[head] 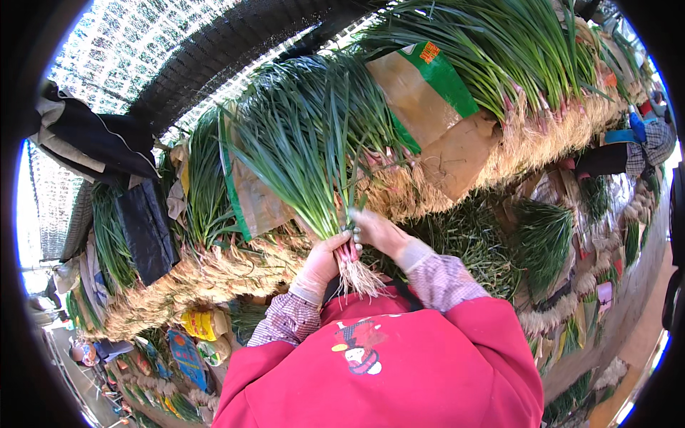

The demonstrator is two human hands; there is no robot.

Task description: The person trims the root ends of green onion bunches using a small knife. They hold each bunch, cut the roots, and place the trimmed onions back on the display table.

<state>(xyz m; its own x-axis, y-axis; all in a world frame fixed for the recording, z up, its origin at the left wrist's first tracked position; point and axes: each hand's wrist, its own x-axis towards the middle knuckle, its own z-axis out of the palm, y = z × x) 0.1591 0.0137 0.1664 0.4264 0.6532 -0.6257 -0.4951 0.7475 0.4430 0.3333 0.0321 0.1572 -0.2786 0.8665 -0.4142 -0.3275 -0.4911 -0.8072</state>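
Observation:
A bunch of long green plants (316, 198), with reddish stem bases and pale stringy roots (357, 275), stands in front of my chest, leaves pointing up and away. My left hand (324, 257) is closed round the stems just above the roots. My right hand (377, 230) is at the other side of the same stems, its fingertips against them and slightly blurred; its exact hold cannot be made out. Beyond the bunch, similar plants (374, 96) lie in a long row, leaves away from me and dry roots (412, 192) towards me.
Printed sacks (428, 80) lie over the row. A black plastic sheet (147, 230) and a dark jacket (91, 134) are at the left. Loose leaves (471, 241) cover the ground at the right. Another person (655, 142) is at the far right, another (88, 353) at lower left.

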